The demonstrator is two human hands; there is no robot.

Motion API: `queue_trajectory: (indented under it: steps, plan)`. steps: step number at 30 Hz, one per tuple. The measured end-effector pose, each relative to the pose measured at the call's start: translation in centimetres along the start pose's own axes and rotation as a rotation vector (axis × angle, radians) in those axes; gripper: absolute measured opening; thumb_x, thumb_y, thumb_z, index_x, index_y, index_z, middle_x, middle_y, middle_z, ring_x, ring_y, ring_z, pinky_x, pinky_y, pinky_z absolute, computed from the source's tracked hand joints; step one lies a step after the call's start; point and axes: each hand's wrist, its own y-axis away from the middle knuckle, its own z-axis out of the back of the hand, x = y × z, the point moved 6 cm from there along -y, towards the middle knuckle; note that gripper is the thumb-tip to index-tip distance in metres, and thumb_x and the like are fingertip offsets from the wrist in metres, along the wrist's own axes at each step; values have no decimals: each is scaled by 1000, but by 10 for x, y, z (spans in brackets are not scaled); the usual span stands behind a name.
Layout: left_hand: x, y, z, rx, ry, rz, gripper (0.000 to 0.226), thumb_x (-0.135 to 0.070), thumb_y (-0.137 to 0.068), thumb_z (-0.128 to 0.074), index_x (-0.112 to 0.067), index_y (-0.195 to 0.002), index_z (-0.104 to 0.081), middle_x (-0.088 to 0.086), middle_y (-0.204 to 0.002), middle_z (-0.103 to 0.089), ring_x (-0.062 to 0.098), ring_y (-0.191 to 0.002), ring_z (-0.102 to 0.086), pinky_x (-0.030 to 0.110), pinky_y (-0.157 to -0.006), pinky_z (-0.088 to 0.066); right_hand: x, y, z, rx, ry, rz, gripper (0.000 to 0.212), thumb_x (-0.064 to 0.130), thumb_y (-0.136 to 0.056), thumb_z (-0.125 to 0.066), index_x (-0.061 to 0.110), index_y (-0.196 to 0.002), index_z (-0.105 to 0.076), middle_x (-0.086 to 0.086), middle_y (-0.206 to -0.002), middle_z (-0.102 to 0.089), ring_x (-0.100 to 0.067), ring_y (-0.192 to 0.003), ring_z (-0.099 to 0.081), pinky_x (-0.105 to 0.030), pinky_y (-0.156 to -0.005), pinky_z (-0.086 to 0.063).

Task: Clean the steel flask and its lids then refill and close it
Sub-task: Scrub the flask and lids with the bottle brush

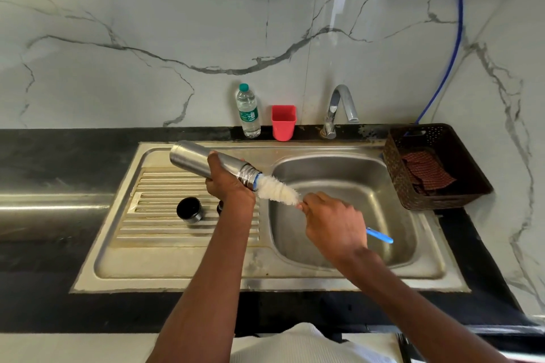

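Note:
My left hand [228, 183] grips the steel flask [194, 156] near its threaded neck and holds it tilted, mouth pointing right over the sink's edge. My right hand [333, 222] holds a bottle brush [278, 190] with white bristles and a blue handle; the brush tip sits inside the flask's mouth. A steel lid [189, 209] with a dark inside rests on the ribbed drainboard. A second dark lid [220, 207] is mostly hidden behind my left wrist.
The sink basin [383, 186] lies under the brush. Behind it stand a tap [339, 109], a red cup [283, 122] and a plastic water bottle [248, 112]. A brown basket [436, 168] with a checked cloth sits at the right.

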Motion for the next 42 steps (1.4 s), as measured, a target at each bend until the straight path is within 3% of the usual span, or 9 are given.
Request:
queue_trajectory:
  steps: [3, 7, 12, 15, 24, 29, 32, 38, 42]
  plan:
    - [-5, -12, -1, 65, 2, 10, 70, -38, -74, -89, 0, -125, -62, 24, -106, -73, 34, -68, -74, 43, -64, -62, -21, -6, -23, 284, -429, -242, 39, 46, -103, -54, 23, -71, -58, 7, -64, -62, -17, -58, -59, -32, -60, -50]
    - [-4, -15, 1, 108, -71, 19, 69, -38, -76, -88, 2, -125, -61, 21, -94, -71, 34, -66, -73, 42, -62, -60, -32, 10, -45, 714, -1070, -675, 43, 45, -102, -60, 17, -70, -64, 3, -51, -45, -8, -36, -30, -20, -41, -23]
    - [7, -17, -1, -21, -146, -57, 58, -42, -70, -88, -12, -112, -64, 15, -109, -74, 35, -86, -78, 51, -76, -65, -28, 0, -17, 80, -90, -41, 10, 31, -90, -74, 25, -86, -67, 8, -81, -66, -20, -59, -63, -32, -54, -50]
    - [11, -21, -6, -23, -135, -30, 57, -39, -74, -88, -10, -117, -63, 16, -111, -73, 34, -87, -77, 52, -77, -65, -22, -4, -13, -8, -135, -8, 5, 24, -92, -71, 25, -87, -69, 8, -80, -66, -22, -61, -61, -31, -56, -43]
    - [13, -25, -29, 178, -114, 83, 64, -39, -79, -86, 2, -122, -63, 22, -85, -72, 33, -64, -71, 42, -65, -61, -43, -1, -74, 1013, -1609, -870, 18, 24, -97, -62, 13, -84, -68, 2, -65, -42, -4, -38, -21, -16, -33, -19]
    - [8, -25, -27, 73, -157, -58, 63, -38, -73, -89, -8, -121, -60, 19, -110, -72, 36, -84, -76, 54, -75, -65, -57, -14, -54, 232, -489, -384, 14, 35, -94, -71, 24, -88, -74, 7, -74, -70, -17, -62, -61, -31, -59, -49]
    - [4, -26, -25, 26, -118, -40, 57, -36, -78, -88, -9, -120, -60, 18, -112, -72, 33, -85, -76, 49, -73, -66, -35, -11, -19, -75, -162, -120, 9, 30, -94, -66, 28, -87, -71, 10, -81, -68, -21, -64, -60, -30, -54, -43]
    - [-1, -31, -18, 147, -106, 39, 63, -35, -80, -86, 1, -125, -61, 21, -93, -70, 33, -66, -72, 42, -63, -60, -50, -18, -51, 356, -750, -440, 24, 32, -94, -69, 26, -72, -76, 5, -60, -64, -12, -58, -56, -27, -59, -42]
    - [0, -26, -13, 169, -78, 82, 50, -35, -86, -81, -2, -117, -62, 17, -89, -70, 29, -68, -71, 38, -59, -59, -40, 9, -78, 1011, -1368, -890, 29, 29, -100, -59, 18, -74, -65, 4, -61, -36, -5, -41, -22, -17, -37, -17]
